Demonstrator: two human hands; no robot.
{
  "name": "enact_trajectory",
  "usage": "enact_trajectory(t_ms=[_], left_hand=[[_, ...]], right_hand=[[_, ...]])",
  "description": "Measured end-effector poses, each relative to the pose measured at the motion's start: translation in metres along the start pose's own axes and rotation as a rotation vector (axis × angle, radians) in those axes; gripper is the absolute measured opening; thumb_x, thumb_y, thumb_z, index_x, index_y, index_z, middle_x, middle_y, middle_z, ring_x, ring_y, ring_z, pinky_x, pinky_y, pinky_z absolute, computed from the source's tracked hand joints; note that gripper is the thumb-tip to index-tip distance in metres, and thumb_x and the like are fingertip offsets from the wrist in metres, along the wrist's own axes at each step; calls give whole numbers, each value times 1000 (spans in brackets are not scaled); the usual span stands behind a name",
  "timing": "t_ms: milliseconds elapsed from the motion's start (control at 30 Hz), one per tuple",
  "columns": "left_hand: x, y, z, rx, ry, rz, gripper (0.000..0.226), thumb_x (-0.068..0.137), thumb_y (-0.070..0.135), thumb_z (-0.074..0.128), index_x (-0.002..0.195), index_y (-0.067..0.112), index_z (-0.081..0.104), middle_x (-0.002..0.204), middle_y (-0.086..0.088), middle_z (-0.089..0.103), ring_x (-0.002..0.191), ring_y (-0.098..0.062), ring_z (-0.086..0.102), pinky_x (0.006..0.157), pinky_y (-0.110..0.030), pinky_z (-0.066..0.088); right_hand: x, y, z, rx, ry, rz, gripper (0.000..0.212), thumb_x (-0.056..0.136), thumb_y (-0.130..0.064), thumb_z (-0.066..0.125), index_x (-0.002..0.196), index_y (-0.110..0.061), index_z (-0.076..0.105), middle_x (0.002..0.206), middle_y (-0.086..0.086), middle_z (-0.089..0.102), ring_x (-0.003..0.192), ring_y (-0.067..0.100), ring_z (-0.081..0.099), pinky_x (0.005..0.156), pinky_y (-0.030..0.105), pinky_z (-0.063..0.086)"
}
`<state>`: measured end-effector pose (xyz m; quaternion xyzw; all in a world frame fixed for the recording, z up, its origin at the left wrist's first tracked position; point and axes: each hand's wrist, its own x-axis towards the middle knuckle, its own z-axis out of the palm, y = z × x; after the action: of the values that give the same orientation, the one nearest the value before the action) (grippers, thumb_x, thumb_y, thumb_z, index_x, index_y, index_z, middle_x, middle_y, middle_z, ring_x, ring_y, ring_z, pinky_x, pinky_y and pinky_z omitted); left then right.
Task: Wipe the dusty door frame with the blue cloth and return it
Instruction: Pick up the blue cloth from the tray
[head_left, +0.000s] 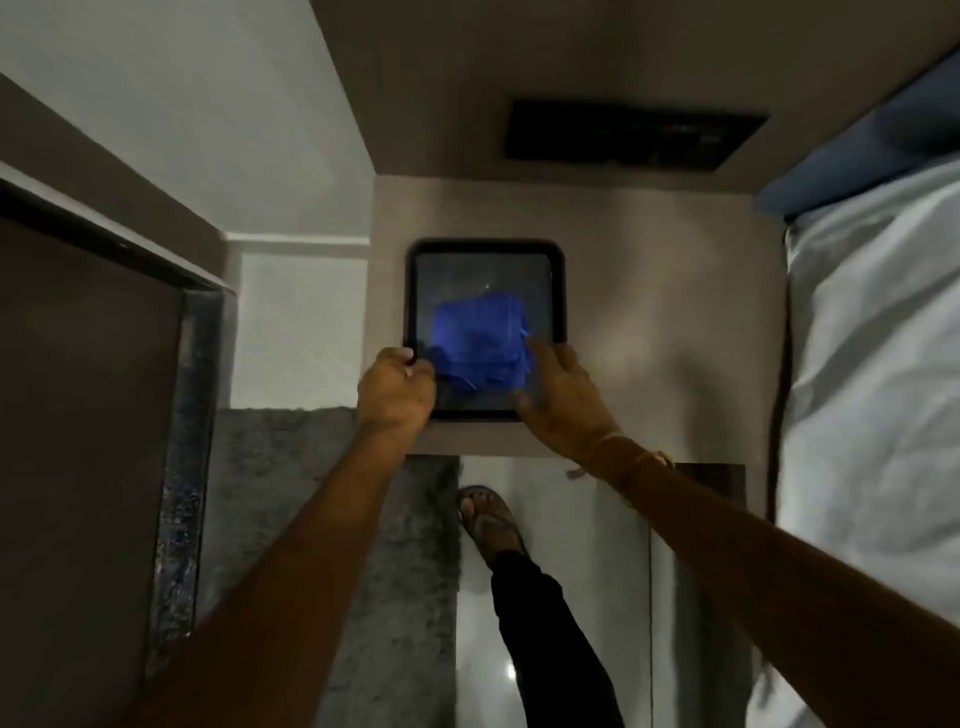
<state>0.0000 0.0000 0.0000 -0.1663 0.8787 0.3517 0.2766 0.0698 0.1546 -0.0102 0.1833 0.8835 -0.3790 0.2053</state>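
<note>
Blue cloth (480, 340), folded into a loose wad, lies in a dark square tray (557, 291) set on a small beige table (649, 322), and it sits toward the tray's near edge, likely because that is the side within easiest reach. Left hand (397, 387) is curled closed around the tray's near left corner, thumb over the rim, which looks like a way to steady the tray so it will not slide. Right hand (558, 392) is open with fingers spread, the tips resting on the cloth's right edge and the tray's near right side, not closed on anything; whether it is about to gather the cloth or has just let go cannot be told. Off to the left stands the dark door frame (179, 467), well apart from the cloth. A bed (872, 364) borders the table on the right.
</note>
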Motion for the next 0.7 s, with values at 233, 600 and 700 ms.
enact_trajectory(t_ms=[233,600,700], left_hand=[[37,0,60,99,-15,57,45,90,20,51,131,4,41,131,-22,47,112,-34,52,84,-33,43],[58,-7,69,-48,37,-63,41,90,20,52,127,3,47,125,-19,56,107,-29,59,81,-27,44],[61,-4,64,-168,0,-129,24,91,20,49,109,7,58,95,-9,64,78,-19,59,63,-17,46]], right_hand=[[53,17,38,-341,-113,-178,88,83,-17,65,147,-32,6,158,10,3,141,41,12,105,56,37],[78,26,43,-657,-64,-356,53,96,-9,40,145,-18,21,155,21,13,130,50,29,94,56,45],[79,17,37,-577,-53,-315,46,93,-6,46,137,-13,36,150,21,25,127,49,32,89,56,49]])
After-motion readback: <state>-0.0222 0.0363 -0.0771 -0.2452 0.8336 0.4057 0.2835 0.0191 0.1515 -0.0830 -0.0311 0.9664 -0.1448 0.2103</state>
